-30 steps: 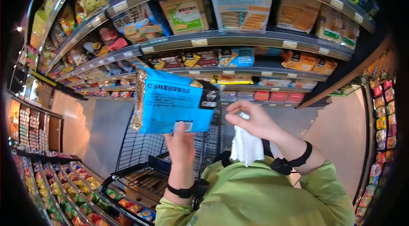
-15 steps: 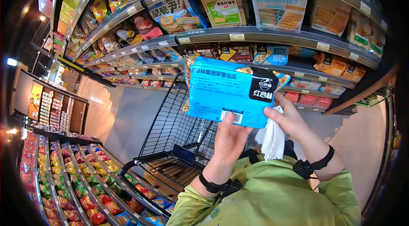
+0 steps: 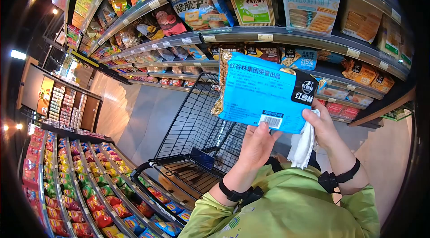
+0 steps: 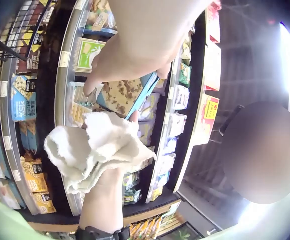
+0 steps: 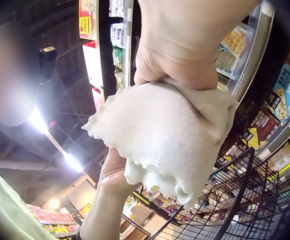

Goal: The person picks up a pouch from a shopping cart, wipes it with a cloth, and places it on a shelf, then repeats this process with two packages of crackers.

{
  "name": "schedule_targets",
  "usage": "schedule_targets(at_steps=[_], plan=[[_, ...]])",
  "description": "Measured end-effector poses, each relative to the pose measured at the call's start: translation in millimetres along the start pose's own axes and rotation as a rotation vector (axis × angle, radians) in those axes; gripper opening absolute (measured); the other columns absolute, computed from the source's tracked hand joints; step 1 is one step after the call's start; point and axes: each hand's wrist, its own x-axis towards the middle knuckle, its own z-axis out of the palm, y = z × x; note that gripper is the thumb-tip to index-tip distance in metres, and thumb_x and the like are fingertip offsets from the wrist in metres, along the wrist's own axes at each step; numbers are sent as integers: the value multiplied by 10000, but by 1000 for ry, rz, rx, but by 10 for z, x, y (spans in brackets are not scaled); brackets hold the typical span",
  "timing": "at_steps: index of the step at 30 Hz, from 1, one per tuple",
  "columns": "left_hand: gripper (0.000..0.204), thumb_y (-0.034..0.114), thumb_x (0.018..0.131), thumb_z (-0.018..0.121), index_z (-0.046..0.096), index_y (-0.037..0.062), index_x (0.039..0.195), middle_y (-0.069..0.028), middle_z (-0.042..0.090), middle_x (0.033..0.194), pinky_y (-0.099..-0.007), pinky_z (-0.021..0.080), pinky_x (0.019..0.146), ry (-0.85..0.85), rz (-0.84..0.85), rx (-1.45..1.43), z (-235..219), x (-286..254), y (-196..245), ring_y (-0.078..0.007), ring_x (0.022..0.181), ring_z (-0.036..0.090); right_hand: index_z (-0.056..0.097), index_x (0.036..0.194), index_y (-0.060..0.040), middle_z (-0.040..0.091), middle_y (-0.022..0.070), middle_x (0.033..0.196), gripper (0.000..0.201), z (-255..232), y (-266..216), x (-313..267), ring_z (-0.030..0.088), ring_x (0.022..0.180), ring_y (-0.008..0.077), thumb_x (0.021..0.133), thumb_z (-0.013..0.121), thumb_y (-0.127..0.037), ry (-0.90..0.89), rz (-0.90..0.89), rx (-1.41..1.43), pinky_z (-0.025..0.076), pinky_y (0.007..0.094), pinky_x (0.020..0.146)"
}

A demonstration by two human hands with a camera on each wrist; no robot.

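Note:
A blue biscuit package [image 3: 260, 92] with its printed back and barcode facing up is held in front of the shelves. At its lower edge the left hand [image 3: 258, 146] grips it, thumb on top beside the barcode, fingers beneath. The right hand [image 3: 323, 126] pinches the lower right corner, thumb on top, and a white cloth [image 3: 302, 146] hangs from that hand. In the left wrist view the package's other face [image 4: 121, 97] shows biscuits beside the left hand [image 4: 135, 50]. The cloth [image 5: 160, 130] covers much of the right hand [image 5: 182, 65] in the right wrist view.
A black wire cart [image 3: 192, 135] stands left of the person. Shelves of packaged biscuits [image 3: 251, 7] curve across ahead, with price tags along their edges [image 3: 282, 36]. Racks of colourful snack bags [image 3: 94, 184] fill the lower left. Wooden flooring [image 3: 380, 148] shows at the right.
The right hand has come over to the package and now holds its corner; it was apart from it a second ago. The package has shifted right in the head view and tilts slightly.

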Motion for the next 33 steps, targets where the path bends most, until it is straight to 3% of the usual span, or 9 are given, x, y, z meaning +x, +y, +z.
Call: schedule_targets(at_steps=[2,11,14,16,17,21,27,33], plan=[[471,288,827,669,465,136,1223,-16,509,1241,-467,332,1010,8,0,21,5,-27,17,-195,1180,455,454,1243,-4,571,79,1101,557,-30,10,11,546,1000,140,808,663,-282,41,12,121,436,279,862],[541,326,836,653,411,109,1269,-41,500,1253,-481,347,994,-21,53,144,-13,-134,98,-209,1192,449,451,1253,-2,572,90,1123,568,-106,18,-50,552,1021,160,809,643,-300,27,23,161,440,300,874],[573,343,843,641,372,107,1291,-49,484,1268,-466,377,973,15,160,187,-25,-162,154,-213,1177,464,440,1264,1,568,93,1134,589,-116,-23,-77,549,1030,162,810,640,-316,31,2,136,440,299,875],[643,508,853,543,349,130,1336,-55,415,1341,-451,386,957,88,232,349,-77,-178,188,-241,1207,428,429,1275,2,564,95,1143,604,-130,-24,-97,546,1036,162,812,636,-326,59,8,129,438,297,877],[623,527,879,483,359,115,1330,-71,441,1323,-449,396,958,65,274,333,-121,-176,194,-255,1196,445,429,1275,2,564,95,1143,604,-130,-26,-107,546,1036,162,812,636,-326,61,10,129,438,297,877],[576,503,927,390,368,77,1314,-115,485,1276,-481,384,979,44,283,305,-121,-203,260,-274,1177,474,424,1279,1,565,95,1144,608,-136,-36,-138,549,1031,161,815,632,-331,49,11,118,438,295,876],[517,445,968,309,371,53,1301,-127,501,1253,-456,393,979,110,229,295,-93,-213,263,-275,1158,490,444,1256,4,575,94,1123,576,-131,-25,-150,558,1008,151,822,627,-326,49,35,117,445,290,857],[499,427,974,302,381,48,1289,-140,505,1248,-461,395,977,142,206,251,-138,-199,271,-278,1144,504,476,1211,7,591,83,1073,522,-128,-13,-132,572,956,137,827,623,-315,62,52,115,461,272,813]])
